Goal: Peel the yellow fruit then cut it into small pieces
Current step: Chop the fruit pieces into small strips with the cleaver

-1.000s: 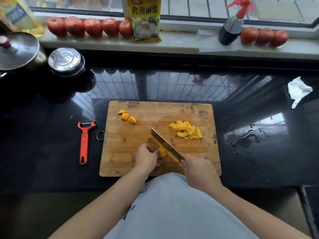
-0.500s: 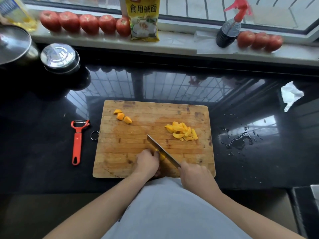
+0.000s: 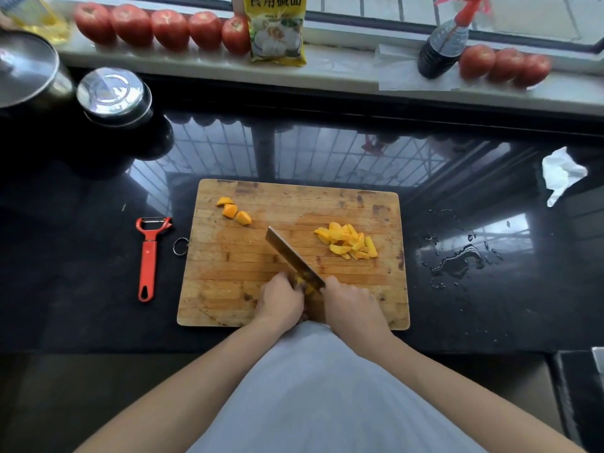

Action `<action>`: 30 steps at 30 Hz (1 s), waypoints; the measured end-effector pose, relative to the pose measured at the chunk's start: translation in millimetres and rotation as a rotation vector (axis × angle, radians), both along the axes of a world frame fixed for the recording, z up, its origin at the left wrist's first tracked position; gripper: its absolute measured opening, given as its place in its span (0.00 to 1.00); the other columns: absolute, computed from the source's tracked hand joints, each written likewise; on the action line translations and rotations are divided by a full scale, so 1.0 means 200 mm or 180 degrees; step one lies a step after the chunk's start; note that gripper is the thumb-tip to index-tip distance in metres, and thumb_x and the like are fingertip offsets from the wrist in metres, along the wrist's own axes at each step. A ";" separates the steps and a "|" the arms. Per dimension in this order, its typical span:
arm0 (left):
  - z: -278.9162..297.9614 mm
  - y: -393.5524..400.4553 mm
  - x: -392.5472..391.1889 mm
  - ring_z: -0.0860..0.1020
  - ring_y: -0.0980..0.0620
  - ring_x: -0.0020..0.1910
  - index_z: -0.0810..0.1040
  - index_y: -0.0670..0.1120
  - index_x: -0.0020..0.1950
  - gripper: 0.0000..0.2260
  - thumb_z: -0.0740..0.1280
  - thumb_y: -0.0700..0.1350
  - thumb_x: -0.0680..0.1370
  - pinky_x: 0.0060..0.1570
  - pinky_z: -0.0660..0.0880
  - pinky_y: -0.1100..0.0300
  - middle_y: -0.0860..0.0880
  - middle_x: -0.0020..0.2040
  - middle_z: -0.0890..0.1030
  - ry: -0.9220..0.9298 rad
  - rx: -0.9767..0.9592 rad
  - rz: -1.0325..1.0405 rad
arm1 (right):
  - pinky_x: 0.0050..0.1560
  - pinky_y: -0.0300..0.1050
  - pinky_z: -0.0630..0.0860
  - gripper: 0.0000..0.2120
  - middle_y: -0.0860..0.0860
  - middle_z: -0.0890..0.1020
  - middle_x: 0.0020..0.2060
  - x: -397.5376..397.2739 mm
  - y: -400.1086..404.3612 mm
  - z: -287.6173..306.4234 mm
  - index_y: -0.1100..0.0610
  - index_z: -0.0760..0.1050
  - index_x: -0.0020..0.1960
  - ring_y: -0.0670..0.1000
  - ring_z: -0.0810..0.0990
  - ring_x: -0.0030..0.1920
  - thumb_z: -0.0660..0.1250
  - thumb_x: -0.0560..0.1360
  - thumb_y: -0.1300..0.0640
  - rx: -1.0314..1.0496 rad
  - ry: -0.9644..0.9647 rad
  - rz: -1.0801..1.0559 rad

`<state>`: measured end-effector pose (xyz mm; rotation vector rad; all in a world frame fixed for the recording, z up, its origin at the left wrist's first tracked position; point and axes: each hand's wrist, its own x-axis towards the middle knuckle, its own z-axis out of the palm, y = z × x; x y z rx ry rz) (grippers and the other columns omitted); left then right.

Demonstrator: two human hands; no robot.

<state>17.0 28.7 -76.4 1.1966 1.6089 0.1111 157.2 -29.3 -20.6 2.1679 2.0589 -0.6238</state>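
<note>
A wooden cutting board (image 3: 228, 289) lies on the black counter. My left hand (image 3: 279, 300) holds a yellow fruit piece (image 3: 299, 282) at the board's near edge, mostly hidden by my fingers. My right hand (image 3: 351, 305) grips the handle of a cleaver (image 3: 291, 255), whose blade slants up and to the left and rests against that piece. A heap of cut yellow slices (image 3: 348, 241) sits right of the blade. Three small yellow chunks (image 3: 233, 210) lie at the board's far left.
A red peeler (image 3: 148, 256) lies left of the board. Spilled water (image 3: 457, 261) and a crumpled tissue (image 3: 560, 173) are to the right. Metal pots (image 3: 111, 96) stand at the back left. Tomatoes (image 3: 170, 27), a yellow packet (image 3: 277, 27) and a spray bottle (image 3: 444, 47) line the windowsill.
The cleaver has come closer to my left hand and now rests on the fruit piece. My hands have drawn closer together. The view has shifted slightly.
</note>
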 end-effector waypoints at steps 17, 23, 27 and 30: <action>-0.03 -0.01 0.01 0.85 0.50 0.28 0.75 0.54 0.46 0.06 0.63 0.52 0.81 0.36 0.85 0.47 0.46 0.40 0.85 -0.0048 0.0039 0.0105 | 0.29 0.47 0.61 0.07 0.46 0.71 0.33 0.10 -0.14 0.05 0.50 0.62 0.45 0.57 0.78 0.35 0.56 0.80 0.58 -0.0544 -0.0044 0.0138; -0.01 0.01 0.01 0.80 0.43 0.46 0.78 0.53 0.55 0.08 0.62 0.53 0.81 0.47 0.71 0.55 0.44 0.55 0.84 0.0294 0.0200 -0.0242 | 0.32 0.49 0.65 0.07 0.52 0.79 0.38 -0.01 -0.02 0.02 0.53 0.60 0.45 0.60 0.81 0.37 0.54 0.79 0.61 -0.0269 -0.0059 0.0335; 0.01 0.01 0.01 0.84 0.48 0.37 0.78 0.52 0.50 0.07 0.62 0.52 0.82 0.40 0.81 0.55 0.46 0.48 0.85 0.0183 0.0061 -0.0113 | 0.30 0.50 0.71 0.09 0.49 0.78 0.35 -0.01 -0.01 0.01 0.50 0.61 0.44 0.56 0.79 0.33 0.56 0.82 0.57 0.0017 0.0055 0.0040; 0.01 -0.01 0.00 0.85 0.49 0.30 0.76 0.51 0.48 0.07 0.62 0.50 0.83 0.39 0.85 0.48 0.46 0.40 0.85 -0.0032 0.0034 0.0037 | 0.26 0.46 0.69 0.11 0.44 0.72 0.30 0.04 -0.05 0.03 0.48 0.63 0.43 0.49 0.74 0.27 0.56 0.84 0.53 0.0230 0.0026 -0.0202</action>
